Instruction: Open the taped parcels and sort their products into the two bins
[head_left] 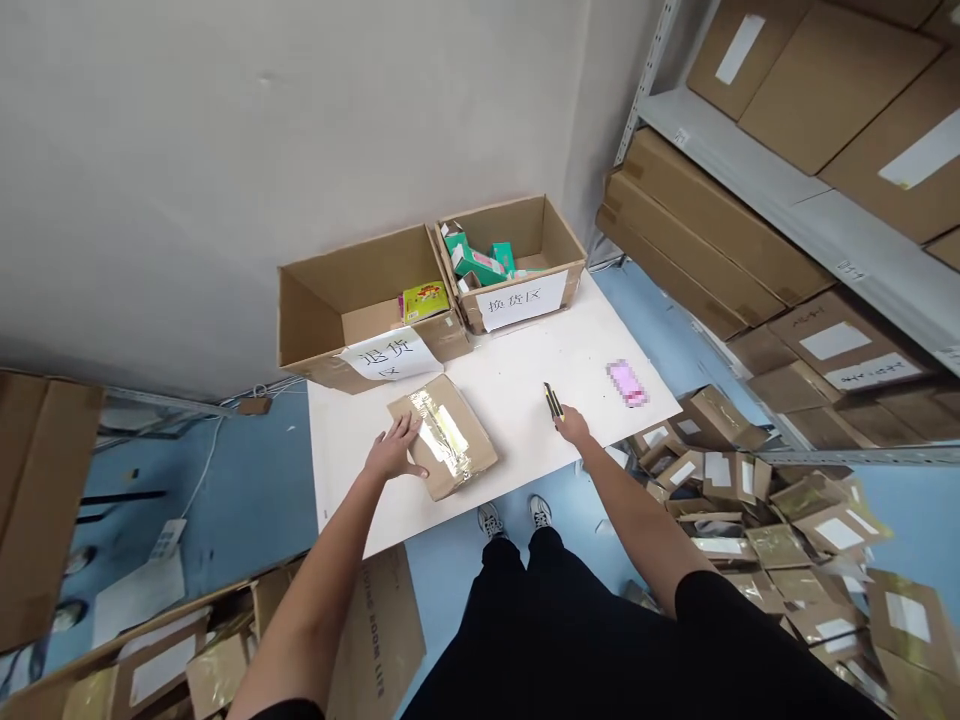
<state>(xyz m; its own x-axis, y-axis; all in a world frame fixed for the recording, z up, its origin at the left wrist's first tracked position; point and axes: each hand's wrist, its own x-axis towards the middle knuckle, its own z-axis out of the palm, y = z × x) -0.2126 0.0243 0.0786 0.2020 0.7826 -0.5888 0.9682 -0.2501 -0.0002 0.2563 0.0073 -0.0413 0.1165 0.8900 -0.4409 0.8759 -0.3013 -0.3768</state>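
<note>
Left hand (393, 449) is resting, spread, on the taped carton (452, 430) on the table (517, 410); right hand (574, 425) is gripping a utility knife (553, 401). Left sign (390, 357) is reading 退货区; right sign (523, 301), 换货区.

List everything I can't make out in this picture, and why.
All in the head view:
Inside of the taped carton: hidden by its cardboard.
Pink item on the table: blurred into blocks.
Lower end of the utility knife: covered by the right hand.
Labelled upper-shelf carton: cut off by the right edge.
</note>
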